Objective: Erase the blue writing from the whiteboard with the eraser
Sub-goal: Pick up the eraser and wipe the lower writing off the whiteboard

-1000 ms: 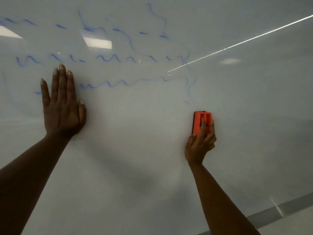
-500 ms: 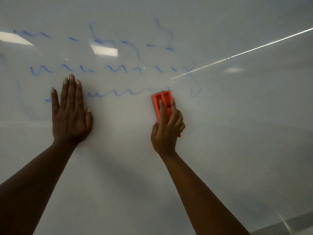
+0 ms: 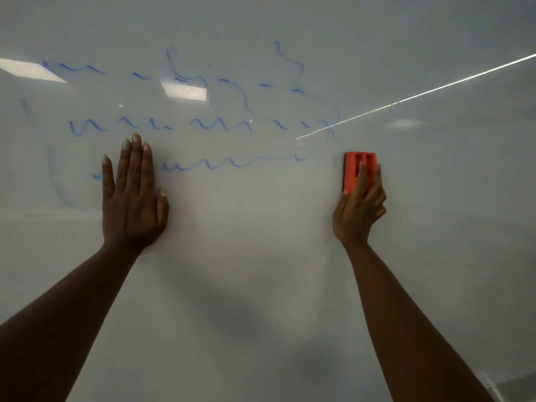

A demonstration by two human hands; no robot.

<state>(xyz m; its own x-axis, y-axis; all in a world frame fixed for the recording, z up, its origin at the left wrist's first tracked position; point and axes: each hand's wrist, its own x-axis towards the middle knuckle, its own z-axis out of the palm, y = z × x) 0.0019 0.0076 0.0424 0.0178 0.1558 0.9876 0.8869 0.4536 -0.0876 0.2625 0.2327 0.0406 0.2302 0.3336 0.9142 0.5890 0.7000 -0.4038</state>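
— Eraser: where was it?

— Orange, flat against the whiteboard, standing upright on its short end, just right of the tail of the lowest wavy line.

— Who held it?

— The right hand did. Its fingers lay pressed along the eraser's back, the thumb against the left edge, so the block was clamped between them and pushed onto the board. The upper half of the eraser showed above the fingertips.

— And the other hand?

— The left hand was laid flat on the board, palm down, fingers straight and close together, thumb out a little to the side. It gripped nothing. Its fingertips covered the left part of the lowest line.

— How much blue writing remained?

— Three rough rows of squiggles across the upper left, plus some faint loops trailing down at the far left and up near the top. The middle row was the darkest. Below both hands the board looked clean.

— Anything else on the surface?

— Reflections only: two bright ceiling panels and a thin slanting streak of light running up to the right.
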